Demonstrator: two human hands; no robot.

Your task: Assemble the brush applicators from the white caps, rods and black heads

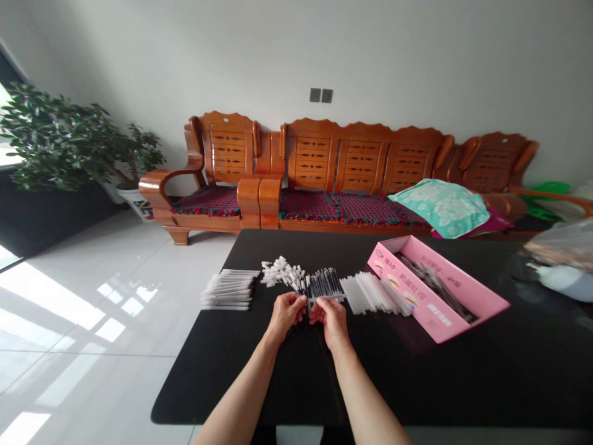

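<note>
Above the near part of the black table, my left hand [288, 312] and my right hand [331, 318] meet fingertip to fingertip. My right hand is closed in a pinch on a thin whitish tube [340, 296] lying crosswise. My left hand is also pinched, at the tube's left end; what its fingertips hold is too small to make out. Just beyond them lies a row of thin black sticks [325, 282]. White caps [282, 273] form a loose heap to the left of these. Empty-looking white tubes [373, 292] lie to the right, and whitish tubes with dark ends [230, 289] are stacked at far left.
A pink open box [438, 309] holding dark sticks stands on the black table [222, 377] at right. Beyond it are a clear plastic bag [565, 244] and a white object [567, 281]. A wooden sofa [315, 157] stands behind; a potted plant [83, 139] is at left.
</note>
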